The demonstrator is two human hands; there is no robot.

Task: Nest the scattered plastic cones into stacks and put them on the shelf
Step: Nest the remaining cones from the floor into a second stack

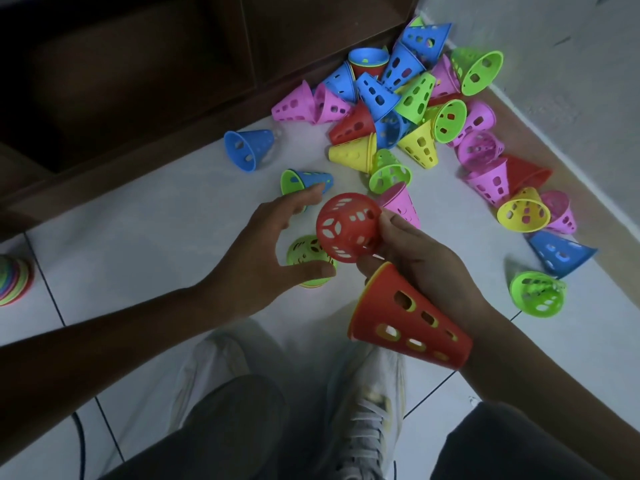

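Holding two red cones — one [348, 227] pinched at 12 o'clock, one [412, 318] palmed — right hand [420, 261]; left hand [266, 251] spread, holding nothing.

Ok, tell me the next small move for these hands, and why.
Probably slip the loose red cone, pinched by the right hand, onto the red-and-yellow stack resting against that wrist. The left hand hovers open beside it, free to guide it.

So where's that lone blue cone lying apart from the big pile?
In the head view, the lone blue cone lies on its side on the white floor, left of the pile, just in front of the dark wooden shelf.
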